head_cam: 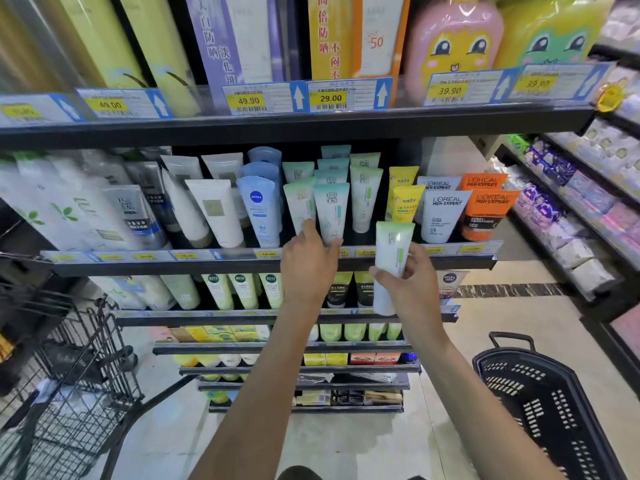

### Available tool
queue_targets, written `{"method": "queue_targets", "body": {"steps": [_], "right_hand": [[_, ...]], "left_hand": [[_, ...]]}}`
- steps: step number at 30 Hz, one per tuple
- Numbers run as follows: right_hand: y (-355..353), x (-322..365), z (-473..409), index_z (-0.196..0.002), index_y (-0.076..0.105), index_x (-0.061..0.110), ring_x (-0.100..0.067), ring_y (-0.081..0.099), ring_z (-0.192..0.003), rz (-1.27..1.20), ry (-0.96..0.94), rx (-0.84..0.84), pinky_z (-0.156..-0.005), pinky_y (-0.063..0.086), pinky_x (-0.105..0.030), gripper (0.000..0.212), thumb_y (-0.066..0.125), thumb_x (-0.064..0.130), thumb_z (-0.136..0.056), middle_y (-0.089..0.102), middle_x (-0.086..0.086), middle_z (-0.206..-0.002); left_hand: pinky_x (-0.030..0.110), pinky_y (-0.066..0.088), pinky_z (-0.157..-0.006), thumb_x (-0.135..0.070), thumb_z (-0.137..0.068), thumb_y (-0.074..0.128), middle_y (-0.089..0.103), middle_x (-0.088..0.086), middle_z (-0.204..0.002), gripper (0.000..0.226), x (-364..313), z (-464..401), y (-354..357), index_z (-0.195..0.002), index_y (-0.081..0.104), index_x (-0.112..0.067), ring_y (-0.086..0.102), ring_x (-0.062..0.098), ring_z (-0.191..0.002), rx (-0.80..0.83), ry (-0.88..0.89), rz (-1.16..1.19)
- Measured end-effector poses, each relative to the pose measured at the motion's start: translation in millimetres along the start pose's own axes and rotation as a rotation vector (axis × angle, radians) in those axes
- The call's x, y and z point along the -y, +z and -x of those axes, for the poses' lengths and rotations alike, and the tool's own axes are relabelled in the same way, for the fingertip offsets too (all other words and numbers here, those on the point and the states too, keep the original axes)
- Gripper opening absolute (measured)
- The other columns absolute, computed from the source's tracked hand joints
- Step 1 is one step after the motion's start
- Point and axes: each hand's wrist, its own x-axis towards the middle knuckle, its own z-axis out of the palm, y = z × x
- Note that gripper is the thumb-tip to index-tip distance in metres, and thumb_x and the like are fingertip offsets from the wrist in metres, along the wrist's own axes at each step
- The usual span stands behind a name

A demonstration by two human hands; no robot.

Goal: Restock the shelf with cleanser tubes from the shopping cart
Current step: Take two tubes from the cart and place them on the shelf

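Right hand (403, 271): clamped on 1 cleanser tube (393, 251).
Left hand (308, 261): fingers apart, steadying shelved tubes (330, 213).
Risk: the row above could be toppled by a nudge.

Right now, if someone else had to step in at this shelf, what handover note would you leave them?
Left hand: fingers on the front teal-topped tube in the middle shelf row, steadying or nudging it; not clearly gripping.
Right hand: holds a green-topped cleanser tube upright, just in front of the shelf edge, not yet placed.
Matching green-topped tubes stand in the row just left of the yellow tubes; that looks like its slot.
Done: several rows look filled.
Left: seat this tube, then fetch more from the shopping cart at lower left; its contents are hard to make out.
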Motion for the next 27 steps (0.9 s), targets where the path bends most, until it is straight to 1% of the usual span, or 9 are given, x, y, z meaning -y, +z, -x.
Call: {"method": "queue_targets", "body": {"steps": [2, 4, 7, 12, 16, 18, 21, 24, 27], "right_hand": [[5.1, 7.3, -2.0, -0.119, 0.053, 0.036, 0.002, 0.069, -0.092, 0.060, -0.046, -0.037, -0.078, 0.056, -0.023, 0.049, 0.082, 0.013, -0.087, 0.071, 0.015, -0.106], [10.5, 15.7, -4.5, -0.122, 0.050, 0.034, 0.008, 0.067, -0.090, 0.122, -0.097, -0.063, -0.073, 0.053, -0.013, 0.051, 0.082, 0.016, -0.087, 0.070, 0.018, -0.105], [20.9, 27.9, -11.4, -0.125, 0.050, 0.031, 0.016, 0.063, -0.091, 0.187, -0.151, -0.100, -0.068, 0.048, -0.005, 0.052, 0.083, 0.020, -0.086, 0.067, 0.020, -0.106], [39.3, 37.6, -27.8, -0.117, 0.052, 0.032, 0.012, 0.061, -0.091, 0.234, -0.200, -0.206, -0.067, 0.044, -0.002, 0.045, 0.083, 0.022, -0.085, 0.066, 0.016, -0.104], [53.1, 37.0, -40.8, -0.120, 0.056, 0.023, 0.007, 0.062, -0.090, 0.266, -0.241, -0.265, -0.068, 0.044, -0.003, 0.045, 0.083, 0.019, -0.084, 0.066, 0.015, -0.101], [58.5, 37.6, -44.6, -0.122, 0.056, 0.022, 0.001, 0.064, -0.090, 0.278, -0.250, -0.283, -0.069, 0.044, -0.005, 0.046, 0.083, 0.019, -0.085, 0.067, 0.012, -0.103], [63.6, 36.2, -48.9, -0.122, 0.055, 0.022, -0.004, 0.066, -0.095, 0.276, -0.269, -0.314, -0.073, 0.049, -0.012, 0.046, 0.082, 0.019, -0.085, 0.068, 0.011, -0.105], [67.8, 33.0, -51.8, -0.129, 0.054, 0.020, -0.006, 0.067, -0.100, 0.303, -0.263, -0.313, -0.082, 0.054, -0.022, 0.053, 0.083, 0.020, -0.085, 0.070, 0.010, -0.112], [70.8, 32.4, -55.0, -0.133, 0.053, 0.017, -0.004, 0.065, -0.099, 0.333, -0.251, -0.326, -0.080, 0.050, -0.019, 0.055, 0.082, 0.019, -0.086, 0.069, 0.009, -0.115]], "left_hand": [[0.043, 0.049, -0.068, -0.044, -0.092, 0.073, 0.068, 0.013, -0.081, 0.044, 16.8, -0.5, -4.7, -0.108, 0.059, -0.006, 0.065, 0.036, -0.078, 0.004, 0.098, -0.070], [0.042, 0.048, -0.073, -0.050, -0.094, 0.068, 0.067, 0.010, -0.080, 0.042, 38.0, -1.5, -7.9, -0.101, 0.065, -0.008, 0.063, 0.033, -0.078, 0.031, 0.205, -0.162], [0.043, 0.047, -0.077, -0.049, -0.097, 0.064, 0.067, 0.007, -0.084, 0.040, 62.8, -5.4, -11.0, -0.103, 0.069, -0.011, 0.063, 0.031, -0.083, 0.086, 0.304, -0.227], [0.042, 0.043, -0.079, -0.041, -0.094, 0.069, 0.064, 0.005, -0.089, 0.031, 78.3, -7.1, -8.5, -0.108, 0.066, -0.013, 0.061, 0.030, -0.087, 0.138, 0.389, -0.274], [0.042, 0.043, -0.080, -0.039, -0.093, 0.072, 0.064, 0.005, -0.090, 0.030, 83.9, -5.9, -6.3, -0.109, 0.066, -0.014, 0.060, 0.030, -0.087, 0.109, 0.410, -0.241], [0.042, 0.043, -0.081, -0.038, -0.093, 0.072, 0.064, 0.004, -0.090, 0.029, 83.7, -4.2, -5.5, -0.109, 0.066, -0.014, 0.060, 0.029, -0.087, 0.101, 0.412, -0.229], [0.043, 0.044, -0.082, -0.037, -0.093, 0.073, 0.062, 0.004, -0.088, 0.028, 84.6, -2.8, -5.3, -0.107, 0.066, -0.014, 0.060, 0.030, -0.087, 0.095, 0.410, -0.211], [0.044, 0.046, -0.081, -0.036, -0.092, 0.074, 0.061, 0.004, -0.087, 0.028, 86.0, -1.7, -5.0, -0.105, 0.066, -0.013, 0.060, 0.030, -0.086, 0.080, 0.419, -0.198], [0.043, 0.046, -0.081, -0.034, -0.090, 0.077, 0.061, 0.005, -0.087, 0.028, 86.1, -0.2, -4.5, -0.105, 0.066, -0.012, 0.060, 0.029, -0.085, 0.055, 0.431, -0.171]]}}
